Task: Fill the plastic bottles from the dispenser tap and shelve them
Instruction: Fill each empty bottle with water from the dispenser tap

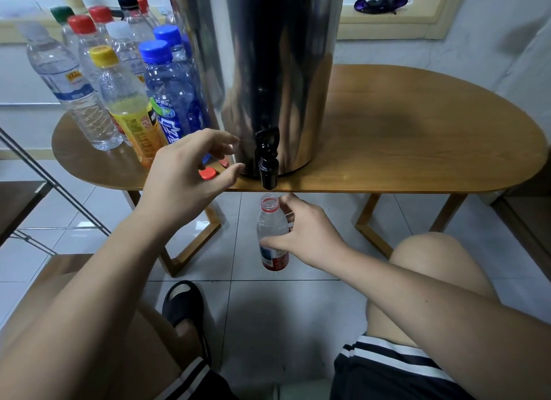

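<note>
A tall steel dispenser (268, 56) stands on a wooden table (417, 137), its black tap (267, 158) hanging over the front edge. Below the tap my right hand (307, 235) grips an uncapped clear bottle (269, 223) with a red label, its open neck just under the spout. My left hand (190, 173) hovers over the table left of the tap, fingers loosely spread, holding nothing. A loose red cap (207, 173) lies on the table under that hand. No water is seen running.
Several capped bottles (125, 80) crowd the table's left side, with red, blue, yellow, white and green caps. A metal rack (35, 173) stands at the far left. My knees and a black sandal (183, 304) are over the white tile floor.
</note>
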`<state>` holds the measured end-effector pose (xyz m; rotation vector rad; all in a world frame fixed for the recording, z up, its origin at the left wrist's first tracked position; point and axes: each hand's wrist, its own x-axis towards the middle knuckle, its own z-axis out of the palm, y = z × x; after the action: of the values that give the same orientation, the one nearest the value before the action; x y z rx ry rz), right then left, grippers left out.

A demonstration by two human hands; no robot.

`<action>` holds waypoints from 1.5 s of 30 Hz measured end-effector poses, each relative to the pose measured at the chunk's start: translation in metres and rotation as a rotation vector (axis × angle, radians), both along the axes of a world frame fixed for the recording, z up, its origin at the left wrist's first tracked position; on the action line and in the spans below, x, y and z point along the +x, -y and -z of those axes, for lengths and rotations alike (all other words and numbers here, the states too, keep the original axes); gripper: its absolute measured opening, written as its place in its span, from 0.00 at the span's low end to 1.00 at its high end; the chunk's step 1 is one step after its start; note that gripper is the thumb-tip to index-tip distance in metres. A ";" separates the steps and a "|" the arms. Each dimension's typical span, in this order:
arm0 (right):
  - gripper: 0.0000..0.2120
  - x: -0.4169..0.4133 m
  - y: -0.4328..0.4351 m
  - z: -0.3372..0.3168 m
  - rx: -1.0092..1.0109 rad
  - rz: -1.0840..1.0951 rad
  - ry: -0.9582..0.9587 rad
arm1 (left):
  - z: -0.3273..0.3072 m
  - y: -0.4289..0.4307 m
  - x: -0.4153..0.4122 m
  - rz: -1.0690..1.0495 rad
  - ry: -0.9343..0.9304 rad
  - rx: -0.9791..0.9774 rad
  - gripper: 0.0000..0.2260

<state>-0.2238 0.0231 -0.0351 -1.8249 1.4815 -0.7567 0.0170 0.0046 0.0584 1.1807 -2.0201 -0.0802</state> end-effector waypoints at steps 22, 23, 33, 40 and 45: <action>0.28 -0.006 -0.006 -0.004 0.007 -0.019 0.001 | 0.031 0.018 0.027 -0.077 0.185 0.238 0.10; 0.28 -0.006 -0.006 -0.004 0.009 -0.023 -0.003 | 0.029 0.013 0.022 -0.049 0.149 0.266 0.09; 0.28 -0.001 -0.010 0.000 0.023 -0.092 -0.081 | 0.030 -0.015 -0.016 0.205 0.032 0.345 0.10; 0.27 0.004 -0.014 0.003 0.020 -0.123 -0.081 | 0.039 -0.014 -0.020 0.180 0.181 0.281 0.15; 0.28 0.003 -0.016 0.002 0.020 -0.134 -0.079 | 0.036 -0.014 -0.022 0.197 0.219 0.311 0.12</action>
<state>-0.2204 0.0394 -0.0371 -1.9373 1.3940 -0.6093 -0.0049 0.0189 0.0224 1.2158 -2.3778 -0.3896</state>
